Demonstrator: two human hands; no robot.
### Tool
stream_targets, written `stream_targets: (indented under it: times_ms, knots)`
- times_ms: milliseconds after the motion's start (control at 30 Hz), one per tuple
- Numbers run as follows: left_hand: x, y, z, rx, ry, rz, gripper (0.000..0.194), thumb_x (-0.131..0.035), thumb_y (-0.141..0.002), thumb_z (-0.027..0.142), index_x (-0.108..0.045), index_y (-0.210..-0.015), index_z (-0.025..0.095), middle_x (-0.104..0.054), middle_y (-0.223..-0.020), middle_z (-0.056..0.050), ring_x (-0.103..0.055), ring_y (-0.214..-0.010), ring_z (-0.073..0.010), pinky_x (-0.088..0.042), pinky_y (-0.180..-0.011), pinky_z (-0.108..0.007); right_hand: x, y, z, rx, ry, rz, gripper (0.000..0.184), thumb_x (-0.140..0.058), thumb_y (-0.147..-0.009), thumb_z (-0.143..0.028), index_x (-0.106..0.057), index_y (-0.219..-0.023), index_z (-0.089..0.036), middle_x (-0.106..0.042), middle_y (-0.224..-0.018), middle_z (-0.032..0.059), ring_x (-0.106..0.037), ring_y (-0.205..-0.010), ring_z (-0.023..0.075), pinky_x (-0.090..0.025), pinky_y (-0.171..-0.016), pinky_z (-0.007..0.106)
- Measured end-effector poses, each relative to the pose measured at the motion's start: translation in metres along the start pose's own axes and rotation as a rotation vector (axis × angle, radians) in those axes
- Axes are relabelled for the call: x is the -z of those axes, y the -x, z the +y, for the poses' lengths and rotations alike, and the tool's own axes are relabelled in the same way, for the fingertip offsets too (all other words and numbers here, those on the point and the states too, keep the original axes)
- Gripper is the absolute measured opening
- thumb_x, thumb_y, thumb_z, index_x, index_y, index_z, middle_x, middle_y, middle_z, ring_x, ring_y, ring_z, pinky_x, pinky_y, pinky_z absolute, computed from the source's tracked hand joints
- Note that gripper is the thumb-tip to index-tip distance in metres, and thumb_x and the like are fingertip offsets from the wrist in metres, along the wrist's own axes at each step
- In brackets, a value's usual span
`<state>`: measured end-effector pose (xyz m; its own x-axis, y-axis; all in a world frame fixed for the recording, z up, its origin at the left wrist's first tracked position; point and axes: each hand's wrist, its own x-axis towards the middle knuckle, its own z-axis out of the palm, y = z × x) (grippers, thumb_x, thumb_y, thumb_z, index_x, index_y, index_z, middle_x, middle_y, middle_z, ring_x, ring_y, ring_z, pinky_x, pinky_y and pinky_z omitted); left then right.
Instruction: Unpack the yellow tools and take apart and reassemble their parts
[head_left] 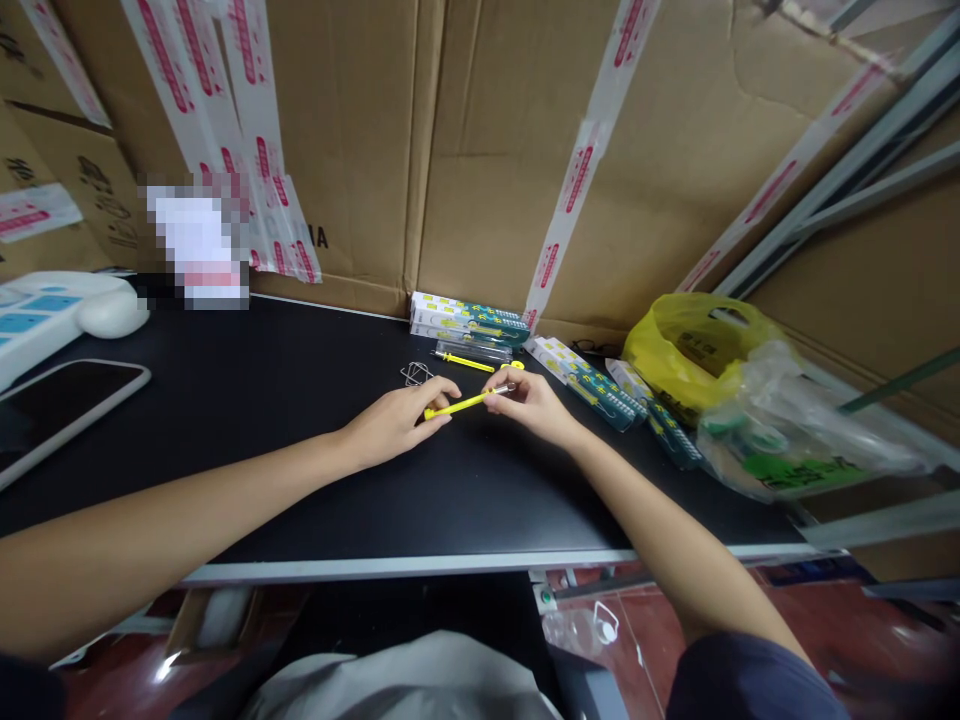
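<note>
Over the black table, both hands hold a thin yellow pen-like stick (pixel 469 403) level and slightly tilted. My left hand (pixel 397 420) is closed with thumb and fingers on its left end, a small yellow knob. At the other end my right hand (pixel 534 405) pinches the stick where a silver tip sticks out past the fingers. Just behind the hands lie a second yellow stick (pixel 469 362) with a dark tip, a clear plastic tube (pixel 480 350) and a small round yellow piece (pixel 513 366). Some bent metal wire pieces (pixel 417 374) rest behind my left hand.
Printed cartons (pixel 469 320) are stacked against the cardboard wall (pixel 345 130), with more cartons (pixel 589 382) to the right. A yellow bag (pixel 675 350) and a clear plastic bag (pixel 802 430) stand at the right edge. A phone (pixel 64 405) and a white power strip (pixel 45 310) are at left.
</note>
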<state>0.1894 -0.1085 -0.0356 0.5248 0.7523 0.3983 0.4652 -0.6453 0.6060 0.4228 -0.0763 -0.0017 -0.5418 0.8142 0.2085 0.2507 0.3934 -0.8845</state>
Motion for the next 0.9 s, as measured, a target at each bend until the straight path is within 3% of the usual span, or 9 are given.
stream_targets:
  times_ms: [333, 567, 900]
  knots:
    - [-0.001, -0.001, -0.002, 0.025, 0.029, -0.008, 0.029, -0.054, -0.086, 0.026, -0.048, -0.115, 0.023, -0.065, -0.098, -0.001, -0.064, -0.087, -0.0156, -0.05, -0.078, -0.028, 0.007, -0.002, 0.004, -0.035, -0.068, 0.058, 0.03, -0.071, -0.075, -0.041, -0.057, -0.083, -0.017, -0.062, -0.063, -0.0016, -0.056, -0.053, 0.009, -0.041, -0.047, 0.019]
    - [-0.003, -0.002, -0.007, 0.065, 0.118, -0.003, 0.03, -0.051, -0.087, 0.025, -0.048, -0.117, 0.022, -0.066, -0.093, -0.001, -0.064, -0.081, -0.0145, -0.05, -0.076, -0.029, 0.018, -0.005, 0.001, 0.005, -0.141, 0.158, 0.029, -0.069, -0.077, -0.042, -0.056, -0.08, -0.016, -0.062, -0.058, -0.0019, -0.056, -0.051, 0.009, -0.042, -0.046, 0.019]
    - [-0.001, -0.003, -0.003, 0.107, 0.108, 0.004, 0.023, -0.057, -0.086, 0.037, -0.059, -0.1, 0.019, -0.063, -0.078, 0.001, -0.057, -0.066, -0.0125, -0.043, -0.063, -0.024, 0.01, -0.003, 0.004, 0.0, -0.222, 0.086, 0.028, -0.068, -0.079, -0.041, -0.055, -0.081, -0.016, -0.066, -0.064, 0.0009, -0.059, -0.054, 0.0103, -0.047, -0.049, 0.022]
